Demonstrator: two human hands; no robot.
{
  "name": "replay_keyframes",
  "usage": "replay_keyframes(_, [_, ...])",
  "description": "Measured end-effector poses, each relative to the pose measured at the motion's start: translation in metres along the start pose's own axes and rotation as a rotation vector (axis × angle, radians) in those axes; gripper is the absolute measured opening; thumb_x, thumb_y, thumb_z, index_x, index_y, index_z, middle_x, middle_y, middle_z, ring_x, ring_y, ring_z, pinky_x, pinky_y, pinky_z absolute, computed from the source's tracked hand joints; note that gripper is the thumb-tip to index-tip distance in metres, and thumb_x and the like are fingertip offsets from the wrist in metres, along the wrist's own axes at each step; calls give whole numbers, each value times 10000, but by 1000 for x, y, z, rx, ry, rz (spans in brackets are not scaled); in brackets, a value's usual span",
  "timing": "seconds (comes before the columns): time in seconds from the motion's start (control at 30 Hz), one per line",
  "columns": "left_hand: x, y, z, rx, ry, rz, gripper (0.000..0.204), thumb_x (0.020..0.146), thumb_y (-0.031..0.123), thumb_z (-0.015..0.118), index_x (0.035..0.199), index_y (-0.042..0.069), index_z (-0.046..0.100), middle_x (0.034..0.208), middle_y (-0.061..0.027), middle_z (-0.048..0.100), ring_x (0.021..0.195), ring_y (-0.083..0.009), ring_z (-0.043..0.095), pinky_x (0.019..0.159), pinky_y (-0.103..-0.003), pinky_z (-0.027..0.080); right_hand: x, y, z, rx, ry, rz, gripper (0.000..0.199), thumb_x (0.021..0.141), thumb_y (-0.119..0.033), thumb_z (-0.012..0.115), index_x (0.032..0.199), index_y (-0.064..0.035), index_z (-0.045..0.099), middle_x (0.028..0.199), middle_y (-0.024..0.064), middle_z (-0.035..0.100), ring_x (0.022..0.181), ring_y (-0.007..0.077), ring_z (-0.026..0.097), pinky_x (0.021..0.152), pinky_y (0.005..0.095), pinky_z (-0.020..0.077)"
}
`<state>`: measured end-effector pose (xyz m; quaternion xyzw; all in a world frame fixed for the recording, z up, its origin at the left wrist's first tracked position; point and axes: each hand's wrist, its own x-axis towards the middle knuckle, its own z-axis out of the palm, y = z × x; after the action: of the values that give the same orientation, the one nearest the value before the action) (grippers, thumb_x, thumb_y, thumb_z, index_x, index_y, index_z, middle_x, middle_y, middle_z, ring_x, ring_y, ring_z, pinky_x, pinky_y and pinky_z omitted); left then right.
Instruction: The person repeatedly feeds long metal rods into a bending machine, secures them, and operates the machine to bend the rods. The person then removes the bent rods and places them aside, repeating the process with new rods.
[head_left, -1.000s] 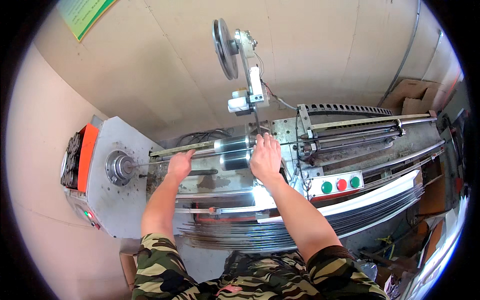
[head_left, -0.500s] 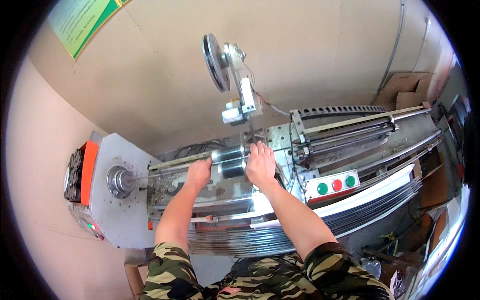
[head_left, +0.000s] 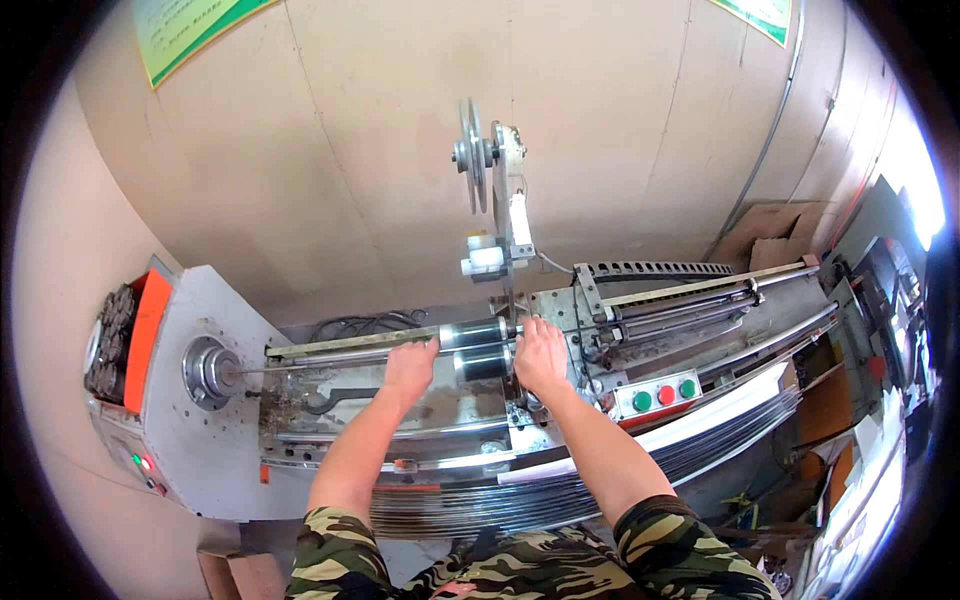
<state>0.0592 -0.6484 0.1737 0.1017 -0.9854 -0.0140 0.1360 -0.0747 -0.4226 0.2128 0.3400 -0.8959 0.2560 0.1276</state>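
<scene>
Two short polished steel cylinders (head_left: 478,347) sit stacked on the long thin shaft (head_left: 340,358) mid-machine, just under the upright pulley wheel (head_left: 468,150). Left hand (head_left: 410,366) is cupped against their left end and right hand (head_left: 540,357) against the right, seemingly bracing them from both sides (how tightly the fingers close, cannot tell). Both forearms reach straight in, wrists level. Grey chuck plate (head_left: 205,372) lies far left, button panel (head_left: 660,394) right.
</scene>
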Motion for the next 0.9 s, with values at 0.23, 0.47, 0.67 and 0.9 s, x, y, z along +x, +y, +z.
replay_keyframes(0.23, [-1,0,14,-55,49,4,321,859,83,520,1165,67,614,881,-132,701,868,-315,682,727,-459,537,3,3,2,-81,-61,16,379,925,-186,567,1275,-41,557,1319,183,598,1231,351,543,1075,464,380])
replay_keyframes(0.47, [0,4,12,-18,44,-9,271,847,94,551,1114,82,596,849,-116,691,851,-304,677,708,-447,541,5,11,7,-73,-60,12,391,928,-199,570,1280,-29,565,1293,185,612,1195,362,566,1050,467,403])
replay_keyframes(0.67, [2,3,18,20,7,-29,306,846,101,558,1150,94,602,875,-114,695,882,-295,678,727,-440,540,4,10,7,-61,-26,-14,388,916,-197,595,1267,-33,567,1237,187,627,1166,364,572,1029,469,409])
replay_keyframes(0.9, [-1,1,21,-17,15,-37,228,859,88,543,1075,93,614,897,-132,695,913,-311,676,772,-447,536,2,18,20,-35,-11,-65,388,912,-172,595,1265,-16,560,1256,196,619,1186,362,566,1040,469,397])
